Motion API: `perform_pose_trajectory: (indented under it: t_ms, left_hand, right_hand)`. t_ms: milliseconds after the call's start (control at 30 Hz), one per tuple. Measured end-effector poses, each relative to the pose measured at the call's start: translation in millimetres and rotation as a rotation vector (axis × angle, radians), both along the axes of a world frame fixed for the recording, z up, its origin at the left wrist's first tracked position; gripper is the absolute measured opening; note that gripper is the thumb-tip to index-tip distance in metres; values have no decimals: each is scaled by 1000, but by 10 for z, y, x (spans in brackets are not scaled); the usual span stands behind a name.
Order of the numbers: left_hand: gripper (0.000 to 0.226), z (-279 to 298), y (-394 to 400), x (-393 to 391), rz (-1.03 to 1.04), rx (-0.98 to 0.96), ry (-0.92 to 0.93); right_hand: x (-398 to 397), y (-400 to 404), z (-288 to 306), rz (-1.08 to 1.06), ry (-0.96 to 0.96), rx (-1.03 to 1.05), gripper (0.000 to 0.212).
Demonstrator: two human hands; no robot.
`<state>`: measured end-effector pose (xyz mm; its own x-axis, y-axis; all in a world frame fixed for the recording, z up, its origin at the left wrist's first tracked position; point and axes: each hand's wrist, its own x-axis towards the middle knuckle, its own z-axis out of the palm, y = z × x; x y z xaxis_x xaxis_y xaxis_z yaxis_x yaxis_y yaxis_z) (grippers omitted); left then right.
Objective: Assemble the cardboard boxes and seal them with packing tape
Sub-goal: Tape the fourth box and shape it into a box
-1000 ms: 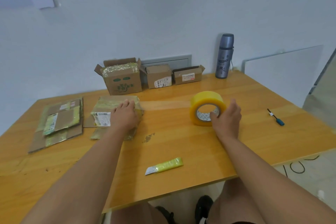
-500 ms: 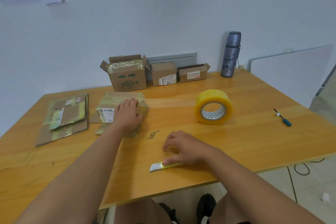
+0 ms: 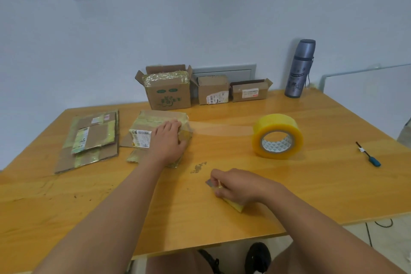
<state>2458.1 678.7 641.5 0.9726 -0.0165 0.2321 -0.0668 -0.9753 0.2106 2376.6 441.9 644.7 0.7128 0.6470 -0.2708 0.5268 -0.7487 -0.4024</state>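
Observation:
A small taped cardboard box (image 3: 153, 122) lies on the wooden table (image 3: 322, 184), left of centre. My left hand (image 3: 168, 140) rests flat on its top. A strip of clear tape (image 3: 220, 129) runs from the box to the yellow tape roll (image 3: 277, 136), which stands on its edge to the right. Nearer the front edge, my right hand (image 3: 240, 187) grips a yellow-green utility knife (image 3: 233, 205); its grey tip (image 3: 209, 183) sticks out to the left.
Flattened cardboard boxes (image 3: 91, 138) lie at the left. Three open boxes (image 3: 169, 91) stand along the back wall next to a grey flask (image 3: 300, 69). A small blue-handled tool (image 3: 369, 155) lies at the right. My knees and shoes show below the table's front edge.
My right hand left the tape roll, came down to the yellow-green knife near the front edge and closed round it. My left hand stayed on the box.

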Motion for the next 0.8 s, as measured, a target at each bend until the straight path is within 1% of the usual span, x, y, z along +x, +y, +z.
perform_pose_trajectory:
  t_ms: [67,133,200,233,333,400,467,600,667,800]
  left_hand:
    - [62,-5,2,0,-1,-11,-7]
    - [62,-11,0,2,-5,-15,-23]
    - [62,-17,-3,1,-1,-16,-34]
    - [62,-21,-3,1,0,-19,-36]
    - [63,-34,-1,10,1,-31,-33]
    - [63,-44,0,14,-1,-36,-34]
    - [62,-53,7,10,-5,-43,-49]
    - [62,-74,11,5,-14,-49,-66]
    - [62,-78,8,9,-8,-56,-69]
    - [61,-89,6,14,-9,-63,-78]
  right_hand:
    - [82,15,30,-31,-3,110,8]
    - [187,42,144,-161,49,382,8]
    - [314,93,327,-273,77,662,15]
    - [385,137,427,-317,91,769,19]
    - [606,326,671,-362,208,997,32]
    - [743,459,725,-329,212,1021,31]
    - [866,562,691,-307,148,956,30]
    - [1049,629,511,-384,85,918,30]
    - [1070,621,448,-425,131,958,30]
    - [1075,603,450,-480,351,1190,34]
